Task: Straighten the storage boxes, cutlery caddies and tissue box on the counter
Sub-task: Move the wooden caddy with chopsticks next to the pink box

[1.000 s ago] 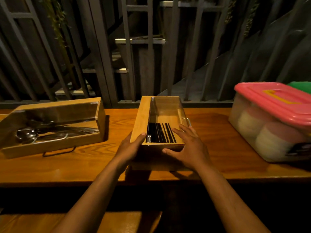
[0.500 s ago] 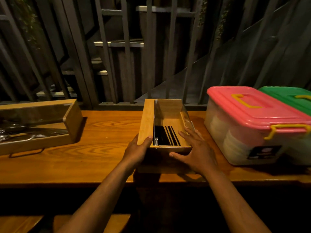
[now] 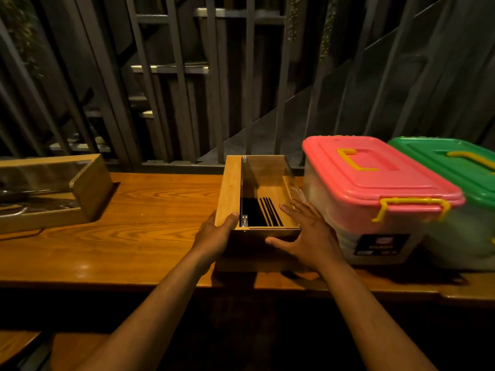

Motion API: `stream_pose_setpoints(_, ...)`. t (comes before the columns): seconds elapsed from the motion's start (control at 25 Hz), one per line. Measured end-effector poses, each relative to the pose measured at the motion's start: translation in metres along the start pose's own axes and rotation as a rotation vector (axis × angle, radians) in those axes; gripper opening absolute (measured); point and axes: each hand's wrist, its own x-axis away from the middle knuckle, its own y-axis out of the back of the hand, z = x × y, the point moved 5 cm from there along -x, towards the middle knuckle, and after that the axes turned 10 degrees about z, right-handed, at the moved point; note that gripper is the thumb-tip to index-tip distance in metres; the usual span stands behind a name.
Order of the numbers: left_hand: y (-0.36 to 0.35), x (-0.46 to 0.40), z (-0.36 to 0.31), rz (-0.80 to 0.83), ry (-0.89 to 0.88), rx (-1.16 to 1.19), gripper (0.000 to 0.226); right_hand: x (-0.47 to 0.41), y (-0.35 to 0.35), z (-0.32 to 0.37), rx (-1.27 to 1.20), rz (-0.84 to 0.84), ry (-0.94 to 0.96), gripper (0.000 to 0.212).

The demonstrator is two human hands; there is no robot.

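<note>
A wooden cutlery caddy (image 3: 231, 183) with a clear lid and black chopsticks inside stands lengthwise on the wooden counter (image 3: 150, 210). My left hand (image 3: 214, 234) grips its near left corner, thumb on top. My right hand (image 3: 308, 234) presses flat against its near right corner, fingers spread over the lid edge. The caddy's right side is close against a clear storage box with a pink lid (image 3: 375, 180). Beside that box, a green-lidded storage box (image 3: 455, 162) reaches the right edge. A second wooden caddy (image 3: 88, 183) holding metal cutlery lies at the far left, angled.
Dark metal railings (image 3: 214, 89) rise directly behind the counter's back edge. The counter's front edge runs just below my wrists, with dark space beneath. Bare wood stretches between the two caddies.
Both hands have slid the chopstick caddy to the right until it sits next to the pink-lidded box. The view has shifted right, bringing the green-lidded box in.
</note>
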Motion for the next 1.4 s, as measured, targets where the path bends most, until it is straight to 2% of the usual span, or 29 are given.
stream_pose_setpoints(0.64,-0.004,0.007,-0.009,0.089,0.005,-0.020,0.060,0.006,0.007,-0.004,0.033,0.058,-0.020,0.089)
stream_pose_setpoints(0.72,-0.003,0.010,-0.011,0.050,-0.008,-0.078,0.060,0.007,0.011,-0.001,0.071,0.094,-0.040,0.088)
stream_pose_setpoints(0.8,0.007,0.015,-0.016,-0.074,-0.074,-0.229,0.057,0.010,0.014,0.011,0.164,0.106,-0.076,0.084)
stream_pose_setpoints(0.96,0.049,0.045,-0.033,-0.302,-0.236,-0.625,0.042,0.020,0.010,0.067,0.265,-0.033,-0.059,0.063)
stream_pose_setpoints(1.08,0.102,0.087,-0.039,-0.413,-0.380,-0.832,0.038,0.023,-0.014,0.129,0.221,-0.061,-0.024,0.054)
stream_pose_setpoints(1.2,0.177,0.128,-0.026,-0.458,-0.443,-0.954,0.038,0.025,-0.053,0.206,0.158,-0.095,0.027,0.051)
stream_pose_setpoints(1.4,0.317,0.179,0.019,-0.491,-0.398,-0.997,0.045,0.028,-0.137,0.336,0.025,-0.082,0.092,0.046)
